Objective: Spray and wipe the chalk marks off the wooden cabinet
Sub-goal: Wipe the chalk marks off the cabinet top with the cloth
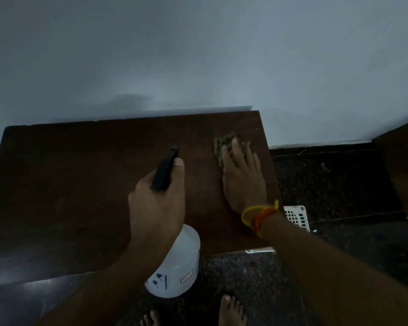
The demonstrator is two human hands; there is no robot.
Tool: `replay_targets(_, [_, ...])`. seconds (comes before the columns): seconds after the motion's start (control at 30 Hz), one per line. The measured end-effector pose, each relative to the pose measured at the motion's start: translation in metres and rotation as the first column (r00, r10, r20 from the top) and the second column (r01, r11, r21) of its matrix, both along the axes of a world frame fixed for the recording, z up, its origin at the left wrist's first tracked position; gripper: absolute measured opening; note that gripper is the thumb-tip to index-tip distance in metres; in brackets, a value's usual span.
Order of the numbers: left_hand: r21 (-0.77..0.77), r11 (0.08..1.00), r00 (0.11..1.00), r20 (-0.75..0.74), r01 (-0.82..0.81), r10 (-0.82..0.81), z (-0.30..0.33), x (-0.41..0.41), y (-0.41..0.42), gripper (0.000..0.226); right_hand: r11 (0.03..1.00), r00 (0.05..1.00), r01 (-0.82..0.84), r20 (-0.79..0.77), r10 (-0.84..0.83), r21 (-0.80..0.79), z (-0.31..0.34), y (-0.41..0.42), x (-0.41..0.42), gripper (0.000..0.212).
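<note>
On cabinet top, my right hand pressed cloth flat-fingered, left hand gripped spray bottle; dim light risked missed chalk.

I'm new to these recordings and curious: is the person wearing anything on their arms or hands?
Both forearms are bare, with no sleeves or gloves in view. The right hand has thread bands at its wrist, one yellow and one orange, knotted with loose ends. The left hand and its wrist carry nothing.

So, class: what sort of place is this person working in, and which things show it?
Probably a room in a home, dimly lit: a plain painted wall, a dark speckled stone floor walked barefoot, and a low wooden cabinet standing against the wall.
</note>
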State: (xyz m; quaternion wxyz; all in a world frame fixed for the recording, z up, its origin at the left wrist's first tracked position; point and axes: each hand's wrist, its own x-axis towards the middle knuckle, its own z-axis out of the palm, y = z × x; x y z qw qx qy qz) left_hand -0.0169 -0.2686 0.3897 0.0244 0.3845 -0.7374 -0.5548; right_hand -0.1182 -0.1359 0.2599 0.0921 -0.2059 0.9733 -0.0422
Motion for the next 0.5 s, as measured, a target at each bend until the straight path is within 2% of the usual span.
replay_targets(0.13, [-0.022,1.0,1.0,0.0,-0.008,0.008,-0.004,0.002,0.001,0.038,0.994,0.995,0.096,-0.013,-0.096,0.047,0.004,0.007,-0.064,0.058])
replay_targets(0.23, [-0.033,0.999,1.0,0.004,-0.011,0.011,-0.008,0.004,0.001,0.04,0.994,0.994,0.107,0.018,-0.107,0.022,0.004,0.017,-0.07,0.057])
replay_targets(0.37, [-0.036,0.999,0.999,0.02,-0.024,0.025,-0.006,0.008,0.001,0.033,0.981,0.982,0.189,-0.015,-0.19,-0.052,0.002,0.036,-0.014,0.057])
replay_targets(0.5, [-0.039,0.998,0.999,0.035,-0.039,0.04,-0.002,0.014,0.007,0.033,0.979,0.981,0.193,-0.008,-0.194,-0.066,0.003,0.03,0.049,0.062])
